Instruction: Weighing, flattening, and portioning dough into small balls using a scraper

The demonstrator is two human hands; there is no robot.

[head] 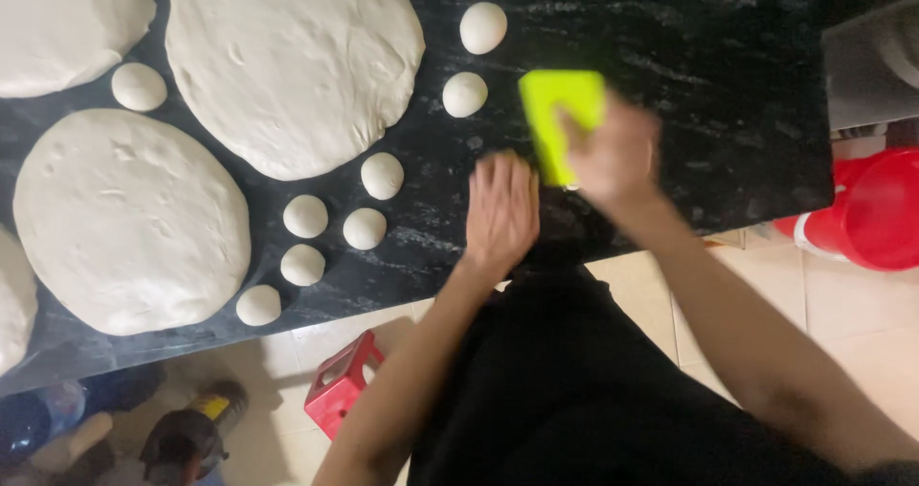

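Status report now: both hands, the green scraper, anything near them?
Right hand holds green scraper on black counter. Left hand flat, palm down, empty. Small dough balls lie left.

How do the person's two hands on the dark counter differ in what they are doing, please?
The right hand grips a lime-green scraper, while the left hand holds nothing. The left hand lies flat, palm down, on the counter; the right hand is curled around the scraper's lower part and looks blurred. Both are bare and lie close together near the counter's front edge.

Glossy plastic scraper [560, 120], matt smooth dough [292, 65], polished stone counter [708, 93]
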